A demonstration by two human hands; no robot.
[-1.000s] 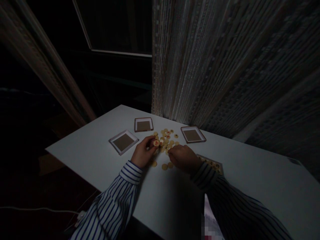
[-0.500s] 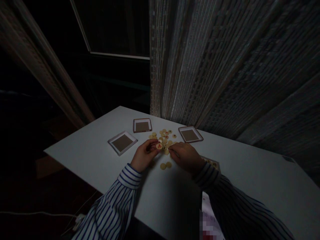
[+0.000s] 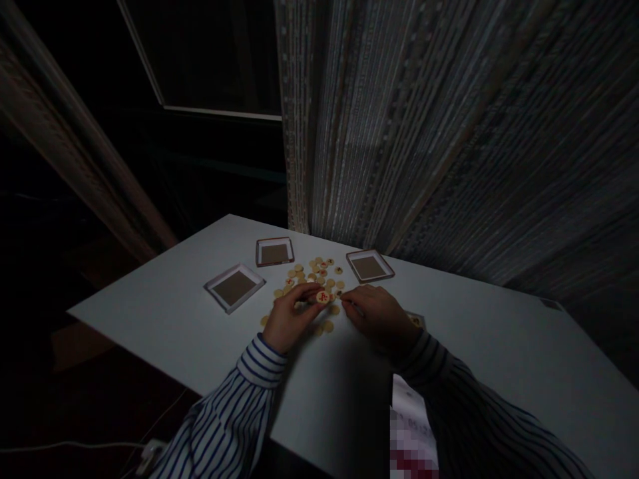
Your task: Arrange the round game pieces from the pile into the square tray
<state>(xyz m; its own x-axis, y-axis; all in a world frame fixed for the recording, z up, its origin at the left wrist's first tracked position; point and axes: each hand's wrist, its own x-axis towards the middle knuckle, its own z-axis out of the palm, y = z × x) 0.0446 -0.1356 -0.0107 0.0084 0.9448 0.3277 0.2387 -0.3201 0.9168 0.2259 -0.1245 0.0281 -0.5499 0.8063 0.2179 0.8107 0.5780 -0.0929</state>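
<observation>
My left hand (image 3: 293, 314) is closed around a xiangqi piece (image 3: 323, 297), a round cream disc whose red character faces up. Just to its right, my right hand (image 3: 377, 314) pinches another round piece (image 3: 339, 295) with a dark mark between thumb and fingertips. Both hands are over a loose scatter of xiangqi pieces (image 3: 298, 268) on the white table (image 3: 479, 346). Some pieces show red or dark characters, others are blank side up. Part of the scatter is hidden under my left hand.
Shallow square trays stand around the pieces: one at left (image 3: 234, 287), one at the back (image 3: 275, 251), one at back right (image 3: 370, 266). Another tray (image 3: 417, 320), with pieces in it, is mostly hidden behind my right wrist. A lit screen (image 3: 413, 412) shows below my right forearm.
The view has shifted slightly right. My left hand still holds a red-marked piece, now closer to my right fingertips. More scattered pieces show left of my left hand.
</observation>
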